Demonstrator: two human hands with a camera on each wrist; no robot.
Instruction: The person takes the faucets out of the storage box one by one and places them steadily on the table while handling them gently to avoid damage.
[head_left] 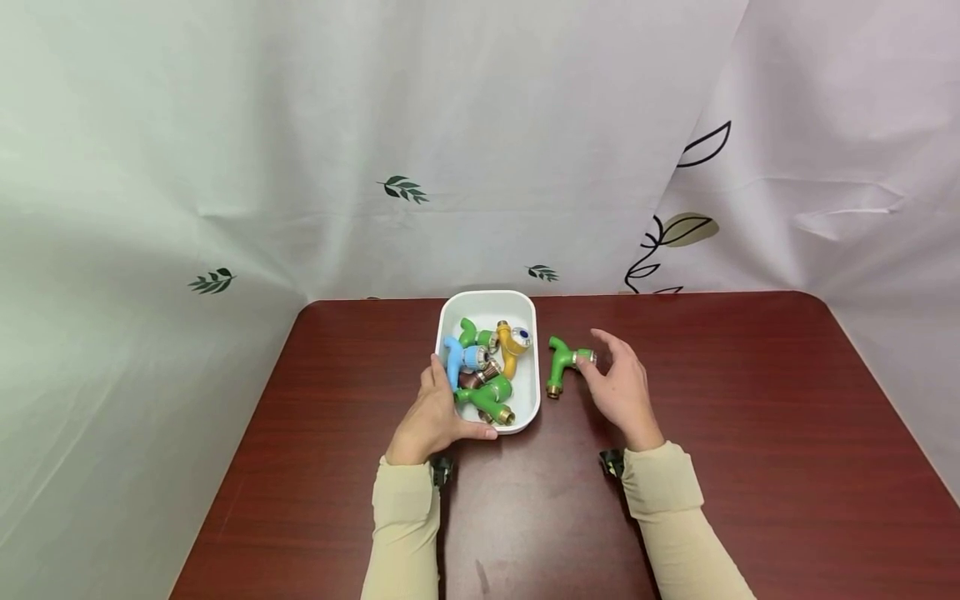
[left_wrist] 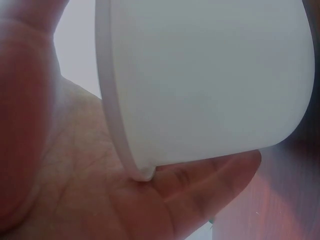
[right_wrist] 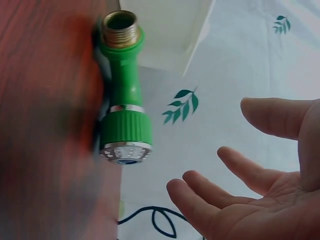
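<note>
A white plastic tub (head_left: 528, 398) stands on the table with several small water taps in it: green (head_left: 487, 402), light blue (head_left: 454, 360), yellow (head_left: 508, 354) and dark brown. My left hand (head_left: 431, 422) grips the tub at its near left corner, thumb along the near rim and fingers along the left wall. In the left wrist view the tub's wall (left_wrist: 210, 75) fills most of the picture. To the right of the tub lies a single green tap (head_left: 559, 367) with a brass threaded end. Just right of its ribbed knob (right_wrist: 126, 127) my right hand (head_left: 622, 393) hovers, fingers spread and holding nothing.
The dark red-brown table (head_left: 750, 400) extends on both sides of the tub. A white cloth (head_left: 480, 125) with leaf prints hangs behind its far edge. Dark wrist camera mounts (head_left: 612, 462) sit below the wrists.
</note>
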